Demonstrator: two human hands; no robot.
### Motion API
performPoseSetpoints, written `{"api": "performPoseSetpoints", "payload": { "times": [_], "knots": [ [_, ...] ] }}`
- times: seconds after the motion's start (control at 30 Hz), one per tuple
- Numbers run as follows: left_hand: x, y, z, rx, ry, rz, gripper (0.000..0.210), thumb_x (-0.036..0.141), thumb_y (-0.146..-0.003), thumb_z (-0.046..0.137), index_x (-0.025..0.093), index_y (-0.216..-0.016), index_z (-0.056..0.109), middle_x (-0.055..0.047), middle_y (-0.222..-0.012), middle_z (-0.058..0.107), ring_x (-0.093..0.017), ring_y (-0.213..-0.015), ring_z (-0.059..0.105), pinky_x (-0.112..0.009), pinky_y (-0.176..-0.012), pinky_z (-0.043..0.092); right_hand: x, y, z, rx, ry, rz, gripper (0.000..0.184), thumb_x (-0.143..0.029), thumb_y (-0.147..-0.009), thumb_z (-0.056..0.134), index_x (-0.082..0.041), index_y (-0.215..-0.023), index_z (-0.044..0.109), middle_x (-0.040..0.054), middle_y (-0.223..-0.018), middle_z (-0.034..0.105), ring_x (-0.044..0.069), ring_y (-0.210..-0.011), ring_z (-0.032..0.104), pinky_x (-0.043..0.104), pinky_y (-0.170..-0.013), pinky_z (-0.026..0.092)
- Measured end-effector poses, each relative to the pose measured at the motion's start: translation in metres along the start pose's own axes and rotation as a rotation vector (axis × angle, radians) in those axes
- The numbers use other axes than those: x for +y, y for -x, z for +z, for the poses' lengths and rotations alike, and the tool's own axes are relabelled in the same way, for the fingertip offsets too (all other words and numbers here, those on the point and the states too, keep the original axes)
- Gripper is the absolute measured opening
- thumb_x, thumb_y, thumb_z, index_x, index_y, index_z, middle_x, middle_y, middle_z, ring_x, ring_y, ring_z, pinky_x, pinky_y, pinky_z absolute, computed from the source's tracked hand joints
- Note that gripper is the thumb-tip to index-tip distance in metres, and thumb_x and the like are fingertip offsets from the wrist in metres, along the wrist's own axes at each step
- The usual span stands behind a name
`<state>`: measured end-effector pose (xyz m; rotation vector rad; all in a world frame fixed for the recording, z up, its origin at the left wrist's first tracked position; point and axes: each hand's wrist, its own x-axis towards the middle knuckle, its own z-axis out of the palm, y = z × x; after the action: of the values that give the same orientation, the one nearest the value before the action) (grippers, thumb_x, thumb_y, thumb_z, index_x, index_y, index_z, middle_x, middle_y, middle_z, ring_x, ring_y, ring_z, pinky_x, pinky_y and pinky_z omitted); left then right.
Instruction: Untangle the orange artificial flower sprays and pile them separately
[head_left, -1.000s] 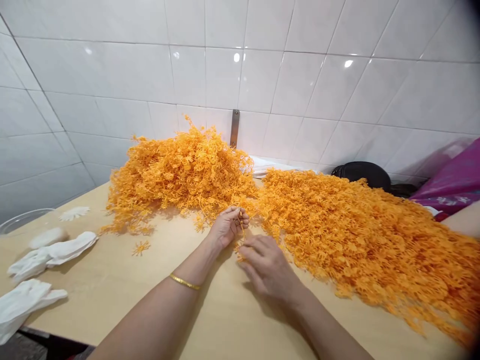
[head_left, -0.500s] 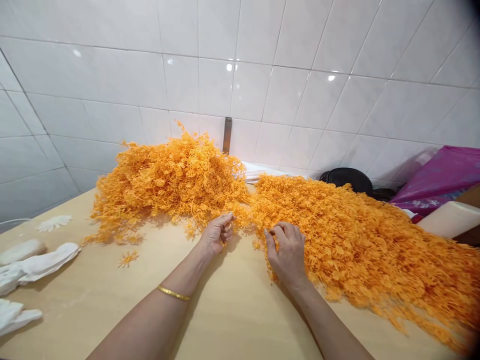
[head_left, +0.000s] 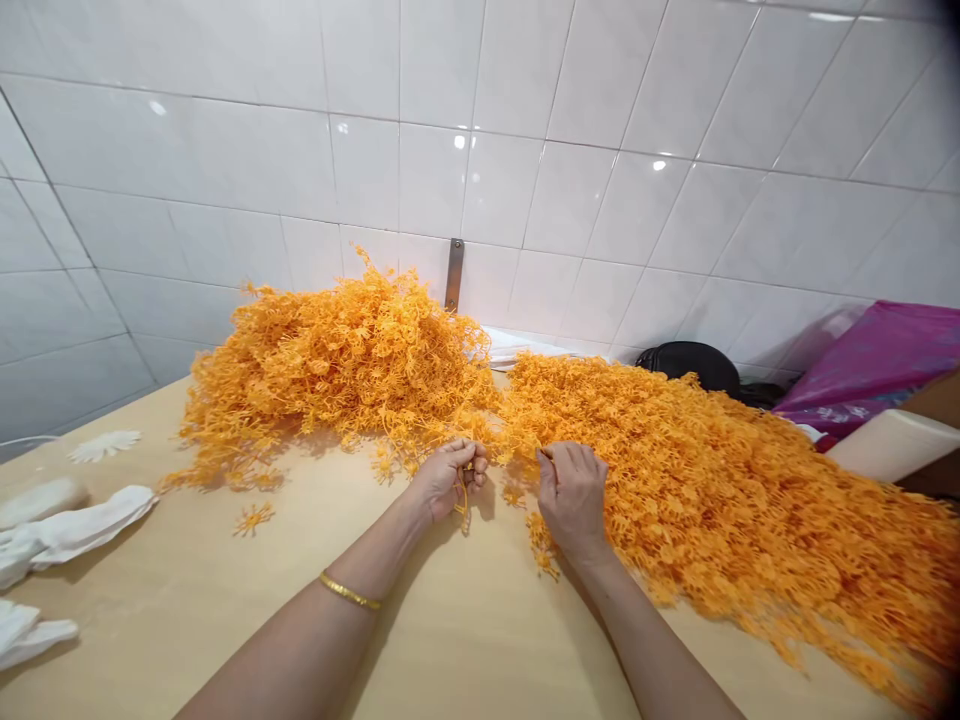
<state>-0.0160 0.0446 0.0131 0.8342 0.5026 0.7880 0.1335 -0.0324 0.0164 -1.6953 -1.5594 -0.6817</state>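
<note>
My left hand (head_left: 454, 478) is closed above the table, its fingertips pinching an orange plastic flower piece (head_left: 463, 508) whose thin strand hangs below the fingers. A gold bangle (head_left: 349, 591) circles that wrist. My right hand (head_left: 574, 497) is closed at the left edge of a wide heap of orange flower pieces (head_left: 720, 480); thumb and fingertips meet, and what is between them is too small to make out. Behind my left hand rises a second heap of orange flower pieces (head_left: 337, 360). A single orange flower piece (head_left: 253, 518) lies apart on the table.
White gloves (head_left: 82, 530) and a pale flower-shaped piece (head_left: 105, 445) lie on the table (head_left: 225, 620) at left. Behind the right heap are a black rounded case (head_left: 691, 364), a purple bag (head_left: 877, 355) and a pale roll (head_left: 896, 443). A tiled wall (head_left: 585, 190) closes the back.
My left hand has shifted slightly right, and an orange strand now shows hanging below its fingers. The thumb and fingers of my right hand have drawn together.
</note>
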Motion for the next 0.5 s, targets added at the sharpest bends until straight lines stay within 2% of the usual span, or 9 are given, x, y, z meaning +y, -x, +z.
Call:
{"api": "performPoseSetpoints", "payload": {
  "times": [0.07,0.13,0.23,0.37,0.5],
  "knots": [
    [0.0003,0.0006,0.0003,-0.006,-0.021,-0.021,0.011,0.021,-0.075,0.051,0.012,-0.07,0.048,0.001,-0.053,0.047,-0.003,-0.036,0.036,-0.015,-0.036,0.022,0.0016,-0.0017,-0.0025,0.034,-0.078,-0.014,0.014,-0.023,-0.084,0.041,-0.018,-0.075,0.051,0.0016,-0.071,0.056,0.015,-0.071,0.046,0.031,-0.069,0.029],
    [0.001,0.0013,0.0002,-0.029,-0.021,-0.05,0.014,0.023,-0.073,0.055,0.012,-0.069,0.048,0.006,-0.045,0.038,0.0,-0.032,0.023,-0.014,-0.034,0.012,0.002,-0.0028,-0.0048,0.052,-0.162,-0.024,0.014,-0.023,-0.084,0.041,-0.018,-0.075,0.051,0.0008,-0.069,0.055,0.014,-0.067,0.047,0.03,-0.069,0.029],
    [0.0015,0.0027,0.001,-0.052,-0.003,-0.074,0.02,0.027,-0.068,0.062,0.013,-0.069,0.048,0.011,-0.04,0.023,0.0,-0.032,0.015,-0.016,-0.034,0.008,0.0002,-0.0036,-0.0074,0.036,-0.28,0.0,0.016,-0.024,-0.084,0.041,-0.017,-0.073,0.051,0.001,-0.067,0.054,0.014,-0.065,0.047,0.029,-0.067,0.031],
    [0.0006,0.0056,0.0062,-0.065,-0.058,-0.1,0.026,0.029,-0.063,0.066,0.015,-0.062,0.044,0.011,-0.039,0.022,0.0,-0.033,0.011,-0.017,-0.034,0.006,-0.0023,-0.0029,-0.0059,-0.109,-0.391,0.008,0.018,-0.025,-0.084,0.039,-0.018,-0.073,0.051,0.0011,-0.067,0.053,0.014,-0.065,0.047,0.028,-0.065,0.032],
    [-0.0008,0.0063,0.0091,-0.012,-0.079,-0.109,0.021,0.016,-0.058,0.068,0.014,-0.068,0.05,0.011,-0.038,0.026,0.0,-0.032,0.015,-0.017,-0.035,0.006,-0.002,-0.0005,-0.0018,-0.276,-0.286,-0.056,0.015,-0.021,-0.082,0.04,-0.018,-0.073,0.052,0.0018,-0.071,0.054,0.016,-0.07,0.047,0.029,-0.066,0.031]
  ]
}}
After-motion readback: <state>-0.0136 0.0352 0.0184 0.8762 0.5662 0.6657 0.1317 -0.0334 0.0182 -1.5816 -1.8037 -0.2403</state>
